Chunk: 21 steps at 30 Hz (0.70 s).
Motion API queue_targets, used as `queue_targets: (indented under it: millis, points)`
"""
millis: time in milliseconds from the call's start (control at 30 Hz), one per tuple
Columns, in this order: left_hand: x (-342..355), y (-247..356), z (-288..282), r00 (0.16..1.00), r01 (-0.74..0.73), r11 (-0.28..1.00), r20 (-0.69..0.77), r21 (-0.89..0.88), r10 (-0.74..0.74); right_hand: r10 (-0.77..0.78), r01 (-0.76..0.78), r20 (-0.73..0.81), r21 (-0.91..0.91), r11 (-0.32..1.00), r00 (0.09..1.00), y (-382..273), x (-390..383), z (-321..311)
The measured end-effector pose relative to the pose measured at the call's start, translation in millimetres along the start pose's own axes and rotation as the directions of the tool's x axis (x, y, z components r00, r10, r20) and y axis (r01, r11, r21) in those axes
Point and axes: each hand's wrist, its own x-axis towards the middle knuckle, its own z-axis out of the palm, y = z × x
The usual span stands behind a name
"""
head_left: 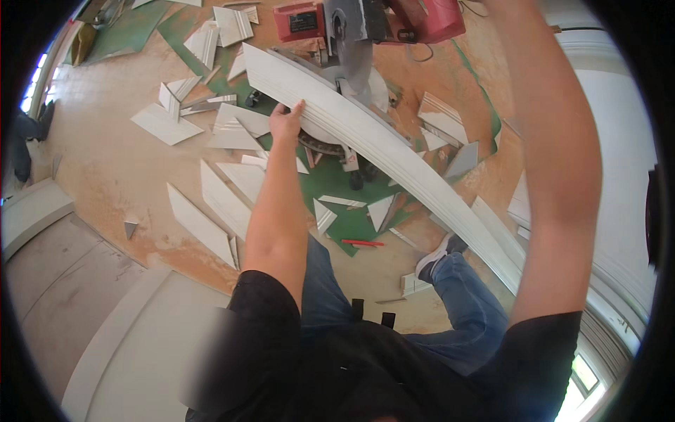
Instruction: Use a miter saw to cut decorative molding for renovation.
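My left hand is closed on a long white moulding near its angled upper end, thumb along the near edge. The moulding slopes down to the lower right across a mitre saw, whose blade and round base show above and behind it. My right forearm reaches up past the saw's red housing and out of the top edge; its hand is out of the picture. A red pencil-like stick lies on the floor below the saw.
Angled white offcuts and longer pieces lie scattered on the dusty floor and torn green sheeting. A person's leg and shoe show at far left. White panels are at lower left, more moulding and a window at right.
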Motion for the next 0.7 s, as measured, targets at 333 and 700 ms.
queue_targets:
  millis: [333, 700]
  points:
    - [-6, 13, -2, 0.997, 0.031, 0.989, -0.072, 0.147, -0.021, -0.412, 0.414, 0.092, -0.383, 0.826, 0.907, 46, -103, 14]
    - [-2, 8, -3, 0.994, 0.094, 0.982, -0.063, 0.161, -0.085, -0.095, 0.137, -0.214, 0.188, 0.973, 0.972, 131, -152, 58]
